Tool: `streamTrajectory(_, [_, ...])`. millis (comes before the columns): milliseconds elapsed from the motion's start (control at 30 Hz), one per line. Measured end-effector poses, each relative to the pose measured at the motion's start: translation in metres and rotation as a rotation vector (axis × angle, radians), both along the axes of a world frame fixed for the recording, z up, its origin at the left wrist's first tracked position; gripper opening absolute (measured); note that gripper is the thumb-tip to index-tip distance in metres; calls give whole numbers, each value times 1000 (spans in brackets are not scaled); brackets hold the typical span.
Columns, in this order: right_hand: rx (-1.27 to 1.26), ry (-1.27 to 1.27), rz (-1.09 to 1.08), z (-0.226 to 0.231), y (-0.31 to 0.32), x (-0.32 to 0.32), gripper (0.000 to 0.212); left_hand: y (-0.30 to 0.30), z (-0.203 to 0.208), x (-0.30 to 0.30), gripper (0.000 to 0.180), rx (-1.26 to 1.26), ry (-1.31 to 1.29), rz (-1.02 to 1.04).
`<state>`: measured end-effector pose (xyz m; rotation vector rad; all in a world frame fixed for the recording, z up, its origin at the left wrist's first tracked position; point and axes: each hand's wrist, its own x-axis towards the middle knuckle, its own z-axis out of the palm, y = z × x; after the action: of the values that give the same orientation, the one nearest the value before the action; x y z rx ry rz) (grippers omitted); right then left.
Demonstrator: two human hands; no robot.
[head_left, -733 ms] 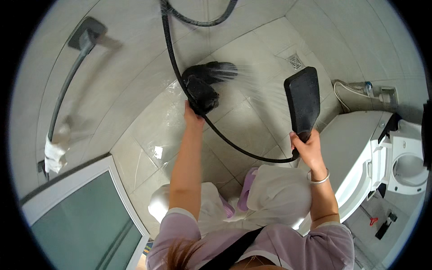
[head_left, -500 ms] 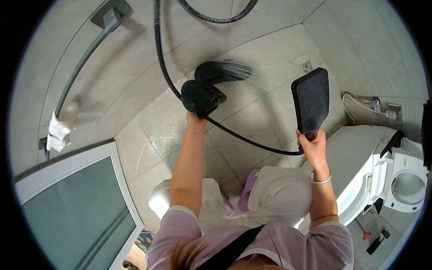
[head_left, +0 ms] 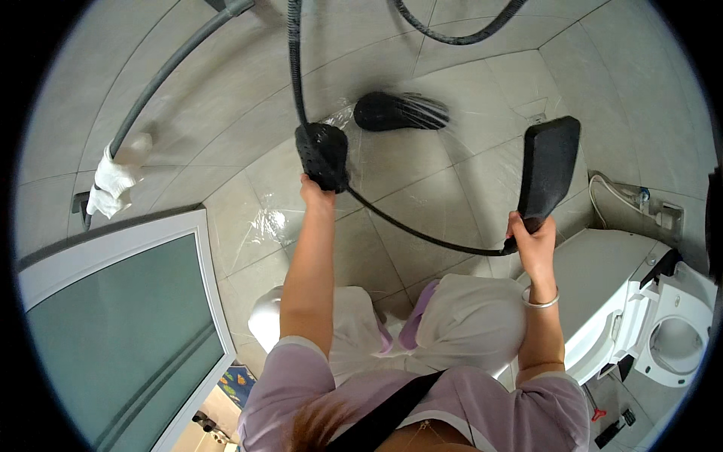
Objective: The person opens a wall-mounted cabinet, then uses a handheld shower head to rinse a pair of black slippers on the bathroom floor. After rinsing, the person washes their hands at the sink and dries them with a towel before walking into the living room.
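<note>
Cloth [head_left: 119, 181], white and bunched, wraps the lower end of a grey wall bar [head_left: 162, 75], perhaps hung there to drain. Below it, along the floor's left edge, is a white-framed door [head_left: 143, 324] with a frosted green panel. From where I stand, the left hand [head_left: 318, 193] grasps a wet, black shoe-like item [head_left: 331, 151] by its near end, out in front above the floor [head_left: 407, 181], probably to keep drips off the white trousers [head_left: 471, 324]. A black hose [head_left: 407, 226] runs past that item; whether the fingers pinch it too, I cannot tell. Further right, a second dark shoe [head_left: 380, 113] lies near the floor's far edge by the wall, water streaking over its right end. Lilac slippers [head_left: 419, 313] show between the knees. The right hand [head_left: 536, 241] is clenched round the handle of a broad black shower head [head_left: 551, 158], held at arm's length, likely so the spray falls away from the body. Along the floor's right edge stands a white toilet-like fixture [head_left: 602, 260].
</note>
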<state>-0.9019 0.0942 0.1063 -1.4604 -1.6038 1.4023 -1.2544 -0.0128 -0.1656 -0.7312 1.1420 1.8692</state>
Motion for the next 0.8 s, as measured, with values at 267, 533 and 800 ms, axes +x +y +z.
streamTrajectory(267, [167, -153, -52, -4, -1, 17, 18, -23, -6, -82, 41, 191, 55, 203])
streamTrajectory(533, [317, -251, -24, -8, -9, 27, 15, -13, -3, -99, 42, 77, 82, 377])
streamTrajectory(800, [138, -185, -10, -1, -17, 22, 16, -34, 0, -93, 44, 126, 128, 322])
